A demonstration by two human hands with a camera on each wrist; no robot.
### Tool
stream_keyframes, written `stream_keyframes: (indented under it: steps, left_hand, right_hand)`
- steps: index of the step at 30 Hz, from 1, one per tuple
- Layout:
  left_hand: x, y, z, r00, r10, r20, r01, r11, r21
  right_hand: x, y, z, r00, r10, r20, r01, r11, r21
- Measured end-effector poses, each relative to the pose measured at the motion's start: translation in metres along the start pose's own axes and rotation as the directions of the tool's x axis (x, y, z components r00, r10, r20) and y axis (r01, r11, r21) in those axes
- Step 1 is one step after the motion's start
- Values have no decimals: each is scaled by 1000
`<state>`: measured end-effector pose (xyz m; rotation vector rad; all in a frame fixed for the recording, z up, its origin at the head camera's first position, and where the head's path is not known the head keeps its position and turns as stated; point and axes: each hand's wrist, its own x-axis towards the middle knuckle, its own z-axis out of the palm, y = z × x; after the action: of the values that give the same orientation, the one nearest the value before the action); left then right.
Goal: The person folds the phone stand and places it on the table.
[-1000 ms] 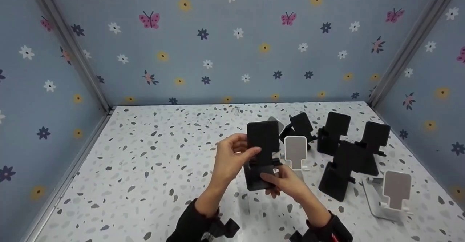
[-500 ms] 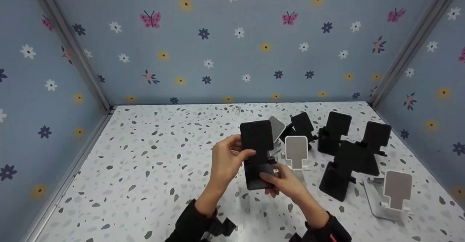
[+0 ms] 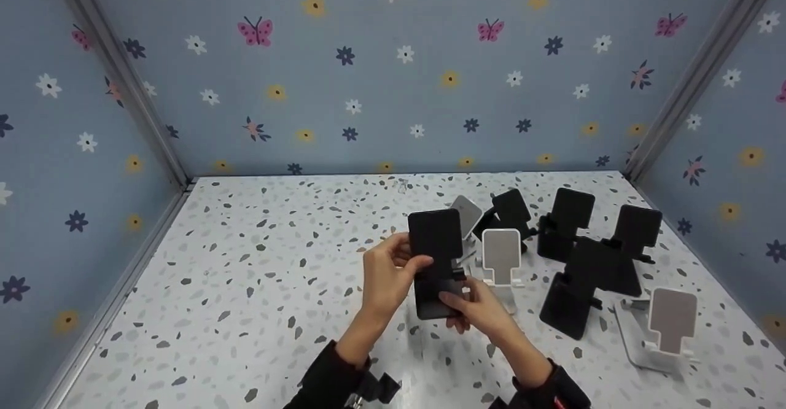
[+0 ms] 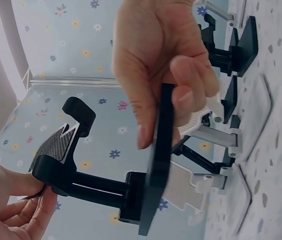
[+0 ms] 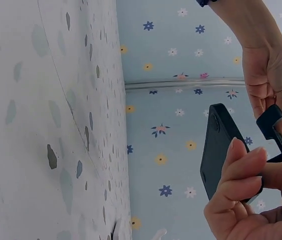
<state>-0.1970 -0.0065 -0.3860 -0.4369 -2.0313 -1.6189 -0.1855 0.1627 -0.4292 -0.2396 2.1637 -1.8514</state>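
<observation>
A black folding phone stand [image 3: 435, 234] is held up over the table between both hands. My left hand [image 3: 384, 277] pinches the edge of its upper plate, thumb across the front. The right hand [image 3: 485, 314] grips the flat base [image 3: 437, 301] by its right side, with the thumb on its face. In the left wrist view, the slotted arm [image 4: 98, 190] joins the base to the padded plate with its hooked lips. Bare bolt-like feet or pads on the base's underside [image 5: 220, 150] face the right wrist camera.
Several other black phone stands [image 3: 572, 209] stand at the right of the speckled table [image 3: 245, 286]. White stands with grey pads [image 3: 500, 252] are among them, one [image 3: 672, 323] near the front right. Flowered panels [image 3: 393, 89] enclose the table at back and sides.
The upper plate has shifted a little to the left along with my left hand, and now sits slightly lower. My right hand has kept its grip on the base.
</observation>
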Motion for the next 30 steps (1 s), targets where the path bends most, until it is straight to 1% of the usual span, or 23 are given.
stream_keyframes:
  steps: [4, 11, 14, 21, 26, 28, 30]
  left_hand:
    - [-2, -7, 3, 998, 59, -9, -58, 997, 44]
    - [-3, -16, 6, 993, 107, -40, -102, 987, 121]
    - [-2, -20, 6, 988, 143, -53, -134, 980, 149]
    - [2, -29, 7, 966, 245, -84, -220, 946, 239]
    - [3, -34, 8, 940, 318, -121, -276, 921, 275]
    - [4, -35, 8, 930, 344, -127, -297, 910, 290]
    - [5, -35, 8, 923, 363, -126, -313, 901, 301]
  right_hand:
    - [-2, -3, 1, 1000, 8, -2, -8, 1000, 6]
    - [-5, -6, 4, 1000, 15, -7, -15, 1000, 14]
    - [-6, -8, 5, 1000, 18, 3, -18, 999, 27]
    - [-8, -9, 8, 999, 20, 34, -22, 998, 66]
    - [-10, -12, 11, 998, 32, 50, -37, 994, 103]
    - [-11, -13, 12, 998, 32, 51, -38, 993, 109]
    - [-11, -14, 12, 998, 30, 49, -35, 993, 111]
